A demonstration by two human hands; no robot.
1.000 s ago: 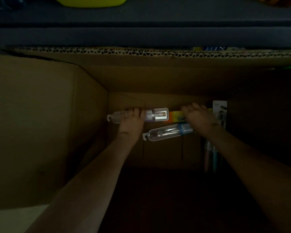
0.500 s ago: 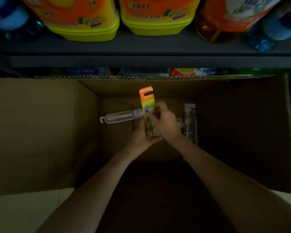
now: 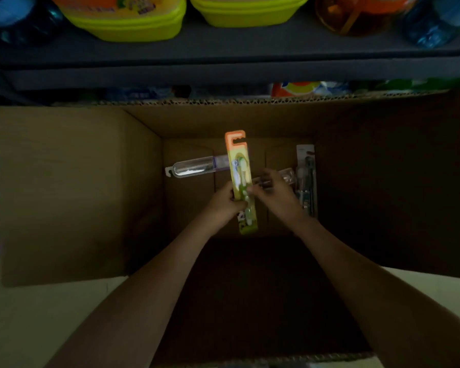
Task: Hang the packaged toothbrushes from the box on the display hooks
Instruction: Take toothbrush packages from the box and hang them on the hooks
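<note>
Now you hold the yellow-green toothbrush package (image 3: 241, 179) inside the cardboard box (image 3: 64, 195), standing nearly upright above the box floor with its orange hanger tab (image 3: 234, 139) pointing to the far side. Your left hand (image 3: 223, 201) grips the package's left edge with curled fingers, and your right hand (image 3: 275, 193) pinches its right edge with its fingertips. Just behind your right hand lies a clear package (image 3: 286, 176), blurred. To the left, on the box floor, a clear tube package (image 3: 194, 168) lies crosswise, its right end passing behind the one you hold. A dark package (image 3: 306, 179) leans against the right wall. Beyond the box, a dark shelf (image 3: 223, 49) carries yellow-green tubs (image 3: 128, 25), an orange bottle (image 3: 356, 14) and blue bottles (image 3: 430, 30).
</note>
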